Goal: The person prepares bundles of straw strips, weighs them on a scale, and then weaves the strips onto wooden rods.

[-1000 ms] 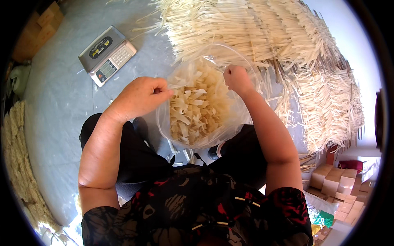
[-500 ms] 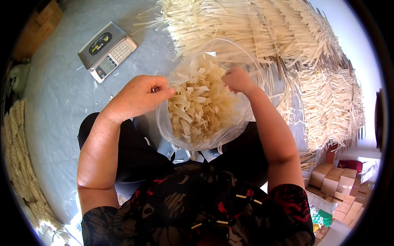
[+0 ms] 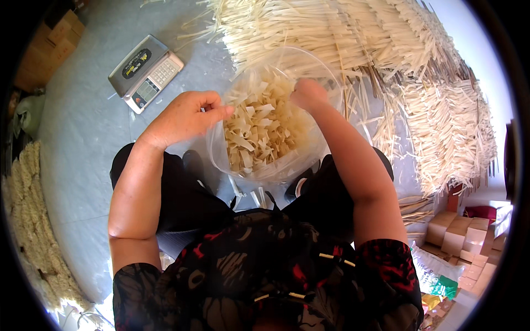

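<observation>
A large clear plastic bag (image 3: 218,151) stands between my knees with its mouth wide. Pale, flat, dry noodle pieces (image 3: 259,129), short and partly curled, fill it. At the bag's left edge my left hand (image 3: 190,116) pinches the plastic between thumb and forefinger. My right hand (image 3: 309,95) is closed above the right part of the bag, inside the rim as seen from above. Its fingertips are turned down and hidden, so whatever they grip does not show.
An electronic scale (image 3: 146,74) lies on the grey floor (image 3: 77,165) at far left. Long pale dried strips (image 3: 309,33) spread in layers across the back and right. Cardboard boxes (image 3: 458,231) and a white-green sack (image 3: 436,270) are at lower right. A rough yellowish bundle (image 3: 33,215) lies along the left.
My right hand has moved left and away from me, and its fingers have turned out of sight. The bag has shifted slightly away; my left hand stays at its edge.
</observation>
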`<action>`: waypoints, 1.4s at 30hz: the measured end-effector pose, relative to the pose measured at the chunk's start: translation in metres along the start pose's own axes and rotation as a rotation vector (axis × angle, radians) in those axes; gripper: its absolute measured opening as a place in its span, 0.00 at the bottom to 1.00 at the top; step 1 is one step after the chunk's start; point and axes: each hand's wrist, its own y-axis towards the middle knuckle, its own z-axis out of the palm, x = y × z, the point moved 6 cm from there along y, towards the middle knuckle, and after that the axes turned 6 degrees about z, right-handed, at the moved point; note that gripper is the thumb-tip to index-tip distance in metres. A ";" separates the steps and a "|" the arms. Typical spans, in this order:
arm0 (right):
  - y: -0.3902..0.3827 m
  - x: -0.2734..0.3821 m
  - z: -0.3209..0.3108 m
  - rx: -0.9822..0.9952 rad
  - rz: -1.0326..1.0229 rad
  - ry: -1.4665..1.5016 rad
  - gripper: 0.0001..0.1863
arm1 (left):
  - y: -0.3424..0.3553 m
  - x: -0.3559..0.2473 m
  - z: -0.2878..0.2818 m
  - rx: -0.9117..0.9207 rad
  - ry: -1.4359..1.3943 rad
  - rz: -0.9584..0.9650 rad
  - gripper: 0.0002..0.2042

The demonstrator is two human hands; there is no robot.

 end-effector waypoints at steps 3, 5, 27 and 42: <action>-0.010 0.015 -0.003 -0.008 -0.105 -0.038 0.14 | -0.002 0.000 0.009 0.028 -0.125 -0.047 0.17; -0.015 0.005 -0.007 0.009 -0.063 -0.097 0.14 | -0.010 -0.009 0.015 -0.045 -0.231 -0.088 0.17; -0.278 0.074 -0.140 -0.304 -1.175 0.109 0.14 | -0.054 -0.001 0.027 -0.504 0.003 -0.107 0.12; -0.232 0.014 -0.136 -0.238 -0.642 0.655 0.17 | -0.052 0.014 0.002 -0.631 -0.001 -0.134 0.16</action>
